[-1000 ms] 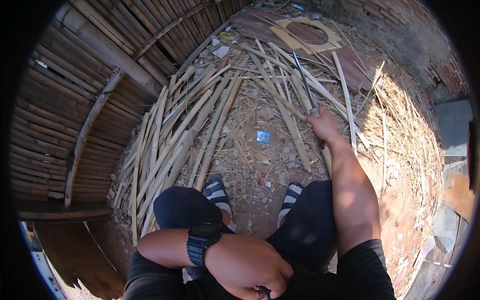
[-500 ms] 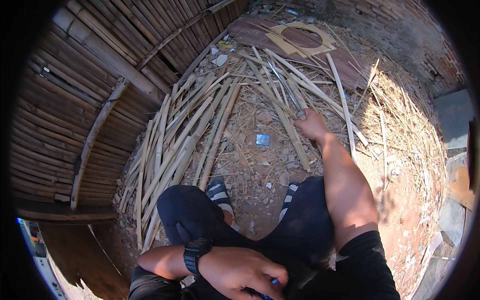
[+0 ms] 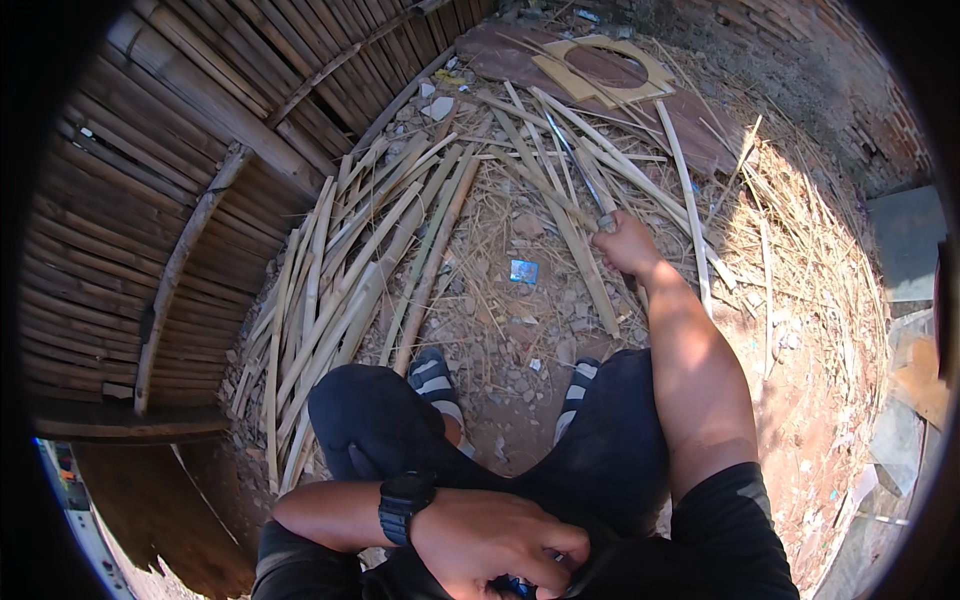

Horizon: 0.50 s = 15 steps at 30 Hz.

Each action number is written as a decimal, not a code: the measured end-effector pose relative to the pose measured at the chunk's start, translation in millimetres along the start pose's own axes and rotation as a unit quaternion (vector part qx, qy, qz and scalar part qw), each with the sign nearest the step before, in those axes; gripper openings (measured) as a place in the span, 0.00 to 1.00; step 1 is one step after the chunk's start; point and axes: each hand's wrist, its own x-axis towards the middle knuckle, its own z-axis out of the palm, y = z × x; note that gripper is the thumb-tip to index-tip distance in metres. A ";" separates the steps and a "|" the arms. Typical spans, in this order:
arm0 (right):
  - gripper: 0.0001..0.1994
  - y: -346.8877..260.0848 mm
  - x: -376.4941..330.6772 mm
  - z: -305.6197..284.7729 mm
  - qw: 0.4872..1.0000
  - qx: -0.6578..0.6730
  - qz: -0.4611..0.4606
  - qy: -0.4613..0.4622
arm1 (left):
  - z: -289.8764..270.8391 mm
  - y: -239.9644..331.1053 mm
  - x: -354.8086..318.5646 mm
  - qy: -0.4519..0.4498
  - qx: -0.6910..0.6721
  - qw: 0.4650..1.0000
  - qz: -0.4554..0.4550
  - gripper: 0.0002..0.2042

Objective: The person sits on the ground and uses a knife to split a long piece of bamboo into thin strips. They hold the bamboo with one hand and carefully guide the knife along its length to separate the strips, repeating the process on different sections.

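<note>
My right hand (image 3: 628,245) is stretched out ahead and closed round the handle of a long knife (image 3: 575,157). Its narrow, shiny blade points away from me, low over bamboo strips (image 3: 570,235) on the ground. My left hand (image 3: 490,545) lies in my lap, wearing a black watch at the wrist. Its fingers are curled, and a small dark and blue thing (image 3: 515,588) shows beneath them, too covered to name. Left of my feet lies a pile of split bamboo (image 3: 350,270).
A bamboo wall (image 3: 170,220) rises on the left, and a brick wall (image 3: 850,90) at the far right. A yellowish board with a round hole (image 3: 560,78) lies on a brown sheet (image 3: 490,60). Straw (image 3: 810,250) covers ground to the right. A blue packet (image 3: 523,271) lies among rubble.
My right hand and the knife have shifted slightly forward and right. My left hand has moved a little to the right and curled further over the small thing.
</note>
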 end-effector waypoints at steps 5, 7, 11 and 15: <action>0.20 0.4 4.0 0.0 1.000 -0.026 0.012 -0.007 | -6.1 -1.1 -5.6 0.009 0.102 0.995 0.003 0.06; 0.21 3.1 5.8 0.4 0.999 -0.030 0.015 -0.011 | -7.7 -1.9 -10.5 0.003 0.168 0.986 -0.007 0.06; 0.23 0.9 5.3 2.4 0.999 -0.031 0.013 -0.019 | -8.7 -2.1 -28.1 0.025 0.298 0.954 0.002 0.08; 0.24 2.8 5.6 2.7 0.999 -0.023 0.017 -0.017 | -3.8 6.3 -30.4 0.162 0.456 0.871 0.086 0.04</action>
